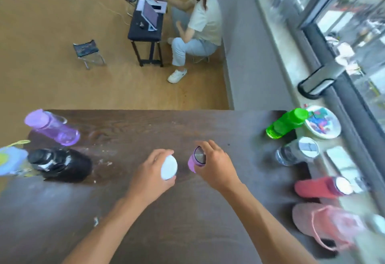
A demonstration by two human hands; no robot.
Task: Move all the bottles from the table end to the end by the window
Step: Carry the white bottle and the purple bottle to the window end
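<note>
My left hand (pixel 152 172) grips a bottle with a white lid (pixel 169 167) over the middle of the dark wooden table (pixel 145 130). My right hand (pixel 214 163) grips a pink bottle with a metal lid (pixel 196 159) beside it. At the left end stand a clear purple bottle (pixel 52 127), a black bottle (pixel 58 164) and a light blue item with a yellow cord (pixel 11 160). By the window on the right stand a green bottle (pixel 286 123), a grey bottle (pixel 298 151), a red bottle (pixel 323 187) and a pale pink bottle with a strap (pixel 325 224).
A round white tin with a colourful top (pixel 323 122) lies on the sill next to the green bottle. The window frame and handle (pixel 320 80) run along the right. Beyond the table a person sits by a dark bench (pixel 145 26); a small folding stool (pixel 87 52) stands on the floor.
</note>
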